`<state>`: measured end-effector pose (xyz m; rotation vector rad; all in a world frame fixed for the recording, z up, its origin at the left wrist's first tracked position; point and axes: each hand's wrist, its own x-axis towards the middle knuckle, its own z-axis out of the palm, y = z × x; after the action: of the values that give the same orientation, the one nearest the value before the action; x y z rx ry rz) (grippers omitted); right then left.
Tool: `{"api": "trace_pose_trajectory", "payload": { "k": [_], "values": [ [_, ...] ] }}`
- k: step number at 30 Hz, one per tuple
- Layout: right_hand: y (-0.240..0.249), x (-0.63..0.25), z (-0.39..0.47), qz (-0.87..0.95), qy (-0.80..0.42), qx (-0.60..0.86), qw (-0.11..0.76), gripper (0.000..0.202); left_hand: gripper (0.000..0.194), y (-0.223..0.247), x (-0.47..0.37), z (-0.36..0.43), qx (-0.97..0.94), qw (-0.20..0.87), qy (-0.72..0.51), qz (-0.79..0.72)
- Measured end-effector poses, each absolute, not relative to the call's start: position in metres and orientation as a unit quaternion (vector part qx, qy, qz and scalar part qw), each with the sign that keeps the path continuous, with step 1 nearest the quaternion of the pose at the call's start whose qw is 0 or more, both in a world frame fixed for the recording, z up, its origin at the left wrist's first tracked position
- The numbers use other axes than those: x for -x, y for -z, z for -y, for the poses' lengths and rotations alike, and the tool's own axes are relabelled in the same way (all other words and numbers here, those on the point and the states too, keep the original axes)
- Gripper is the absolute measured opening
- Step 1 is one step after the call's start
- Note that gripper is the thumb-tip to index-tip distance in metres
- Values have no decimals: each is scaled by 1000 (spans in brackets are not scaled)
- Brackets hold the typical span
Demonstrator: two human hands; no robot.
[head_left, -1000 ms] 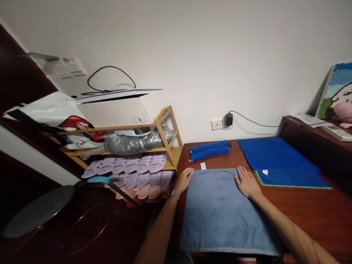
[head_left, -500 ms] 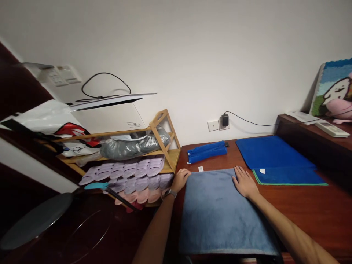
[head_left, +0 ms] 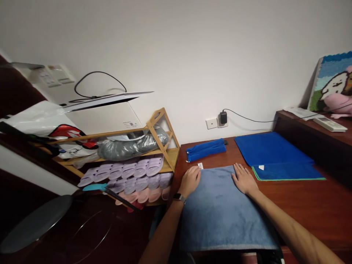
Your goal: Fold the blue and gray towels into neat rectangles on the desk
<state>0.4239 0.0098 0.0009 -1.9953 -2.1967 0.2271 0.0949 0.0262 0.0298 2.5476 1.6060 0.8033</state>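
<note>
A grey-blue towel [head_left: 220, 209] lies spread on the reddish-brown table [head_left: 302, 205], its near hem reaching the table's front edge. My left hand [head_left: 190, 180], with a watch at the wrist, rests on the towel's far left corner; its fingers are bent and close together, and whether they pinch the cloth is hidden. Flat on the far right corner lies my right hand [head_left: 244, 179], fingers stretched out. A small white tag [head_left: 200, 166] sticks out at the far edge beside my left fingers.
Behind the towel lies a folded blue cloth [head_left: 206, 149]. Larger blue cloths [head_left: 275, 148], one green-edged, lie to the right. A wooden rack [head_left: 172, 157] with slippers [head_left: 129, 170] stands left. A plugged-in charger [head_left: 223, 117] is on the wall; a remote [head_left: 330, 124] sits on the raised ledge.
My left hand has moved right, from the towel's left edge onto its far left corner. My right hand stays flat on the cloth. The view has shifted slightly.
</note>
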Motion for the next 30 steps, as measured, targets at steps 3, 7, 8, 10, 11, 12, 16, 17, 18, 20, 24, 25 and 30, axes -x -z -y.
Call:
{"api": "trace_pose_trajectory", "payload": {
  "k": [3,7,8,10,11,12,16,17,18,20,24,25,30],
  "values": [
    [-1,-424,-10,735,-72,669,81,73,48,-16,-101,-28,-827,18,-185,-531],
    [1,-425,-12,736,-63,671,70,73,56,-2,-83,-41,-820,36,-128,-556],
    [1,-426,-13,734,-60,673,65,73,57,0,-78,-44,-820,38,-122,-558],
    [2,-428,-14,727,-55,682,55,71,57,1,-71,-47,-820,38,-111,-561],
    [2,-429,-15,723,-54,686,53,71,57,1,-69,-48,-820,36,-107,-562],
    [1,-430,-15,720,-53,690,52,71,57,-1,-68,-48,-820,34,-104,-562],
    [-1,-431,-15,717,-60,693,58,70,56,-15,-74,-42,-825,14,-102,-556],
    [-2,-431,-14,717,-61,691,62,70,56,-20,-82,-40,-827,5,-110,-552],
    [-3,-431,-14,718,-62,690,65,70,56,-25,-92,-36,-830,-6,-122,-545],
    [-5,-431,-13,720,-60,688,68,70,56,-31,-126,-27,-844,-26,-155,-513],
    [-7,-432,-12,722,-53,687,70,69,55,-28,-214,-3,-889,-10,-175,-423],
    [-7,-433,-12,723,-53,685,72,69,56,-24,-230,1,-894,3,-169,-415],
    [-6,-434,-12,722,-59,686,75,70,60,-7,-206,3,-866,49,-119,-483]
  ]
}}
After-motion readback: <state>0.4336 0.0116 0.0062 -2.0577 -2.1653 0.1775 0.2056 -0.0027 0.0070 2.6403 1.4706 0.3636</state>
